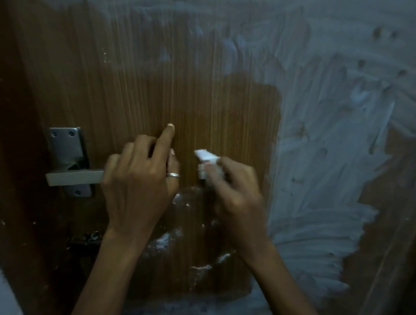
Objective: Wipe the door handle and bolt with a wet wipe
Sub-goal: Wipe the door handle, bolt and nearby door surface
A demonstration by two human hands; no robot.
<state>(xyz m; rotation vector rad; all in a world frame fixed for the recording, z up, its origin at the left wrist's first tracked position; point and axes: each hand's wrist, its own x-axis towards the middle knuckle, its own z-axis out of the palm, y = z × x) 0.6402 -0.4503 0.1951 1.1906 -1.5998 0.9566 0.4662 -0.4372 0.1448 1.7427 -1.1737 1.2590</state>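
Observation:
A silver lever door handle [74, 177] on a metal backplate [66, 145] sits at the left of a brown wooden door [197, 96]. My left hand [140, 184] is closed around the handle's free end, with the index finger pointing up against the wood. Just to its right, my right hand [236, 189] pinches a folded white wet wipe [206, 161] close to the door, apart from the handle. A dark bolt [84, 241] shows below the handle, partly hidden by my left wrist.
White smeared paint [336, 136] covers the door's right side and top. White specks and streaks [163, 241] mark the wood below my hands. A pale wall edge [0, 295] shows at the bottom left.

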